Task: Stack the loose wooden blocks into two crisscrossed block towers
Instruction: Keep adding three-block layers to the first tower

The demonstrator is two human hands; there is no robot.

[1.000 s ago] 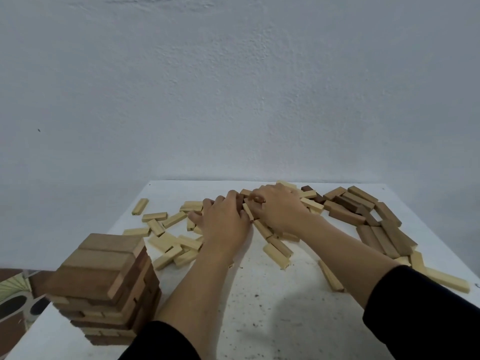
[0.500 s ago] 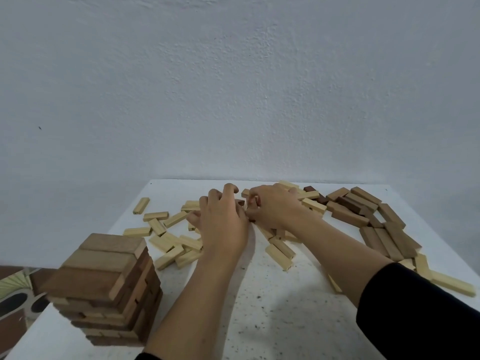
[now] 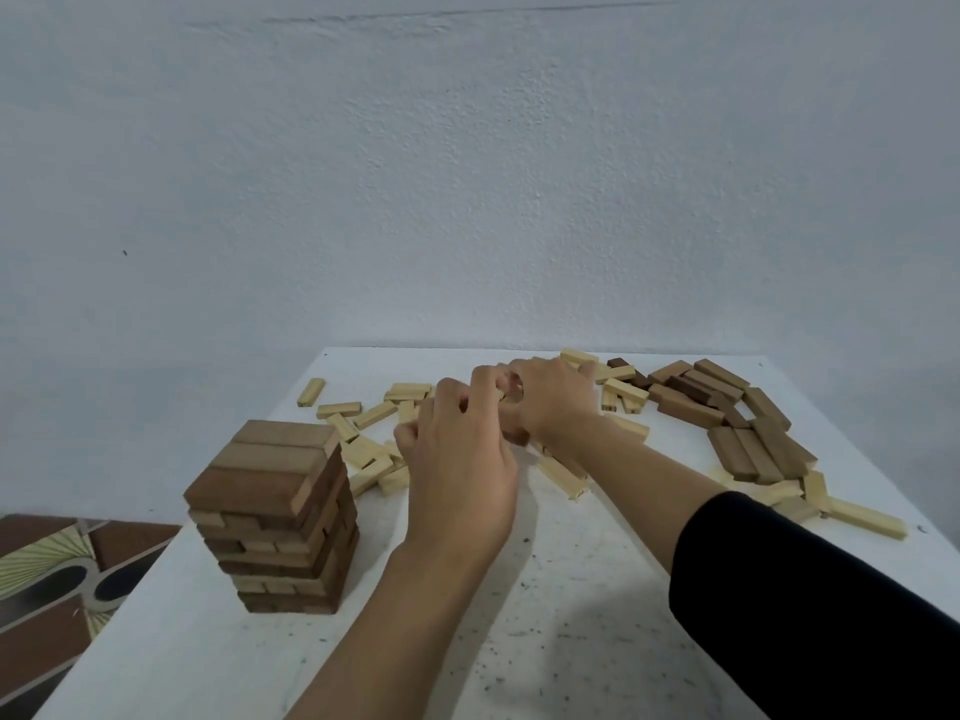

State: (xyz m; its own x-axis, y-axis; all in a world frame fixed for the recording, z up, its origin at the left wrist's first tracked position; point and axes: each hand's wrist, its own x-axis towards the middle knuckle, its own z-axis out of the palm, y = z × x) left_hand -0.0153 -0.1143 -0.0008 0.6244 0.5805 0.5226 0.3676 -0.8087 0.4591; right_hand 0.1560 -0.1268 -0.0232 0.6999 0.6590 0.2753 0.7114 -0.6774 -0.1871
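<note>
Our left hand (image 3: 462, 475) and right hand (image 3: 553, 402) curl over the loose blocks (image 3: 375, 414) on the worktop (image 3: 545, 626), beyond and right of the built tower (image 3: 275, 517), and since we cannot tell what either grip holds, we should pick few blocks and lift them slowly.

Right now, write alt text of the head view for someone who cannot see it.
A person's left hand and right hand meet, fingers curled, over pale loose blocks on a white table. A crisscrossed block tower stands near left; darker blocks lie at right.
</note>
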